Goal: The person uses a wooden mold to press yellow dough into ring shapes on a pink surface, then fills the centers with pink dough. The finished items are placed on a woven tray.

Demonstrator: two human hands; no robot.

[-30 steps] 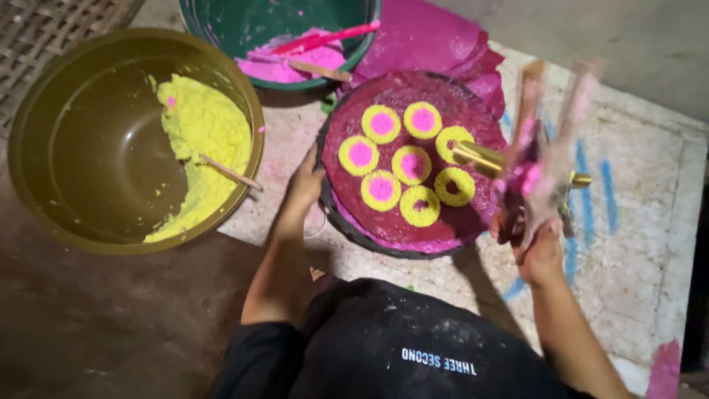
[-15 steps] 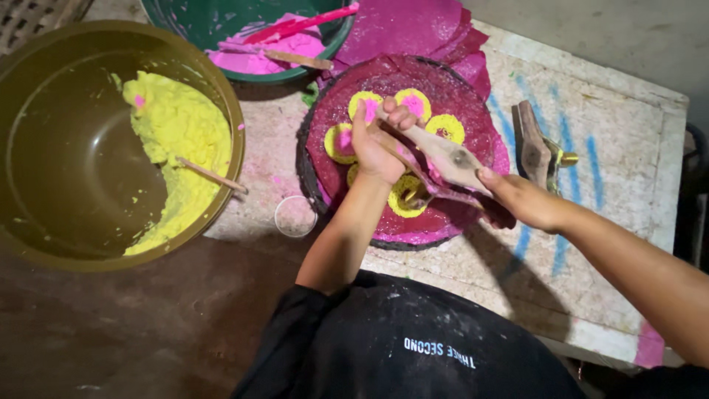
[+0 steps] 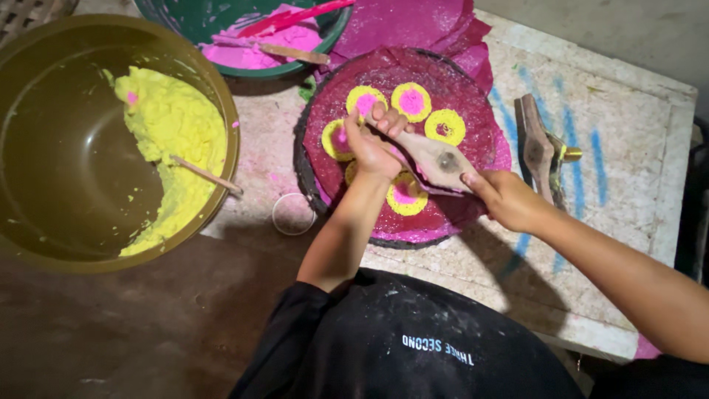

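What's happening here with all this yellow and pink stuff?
A person holds a wooden mould in both hands over a round tray lined in dark pink. The left hand grips its far end, the right hand its near end. Yellow rings with pink centres lie on the tray. A big bowl of yellow dough with a stick in it sits to the left, a green bowl of pink dough sits above, and another wooden mould lies on the table to the right.

Pale worktop, blue-streaked: carries round magenta tray at centre, wooden mould half right, ring left.
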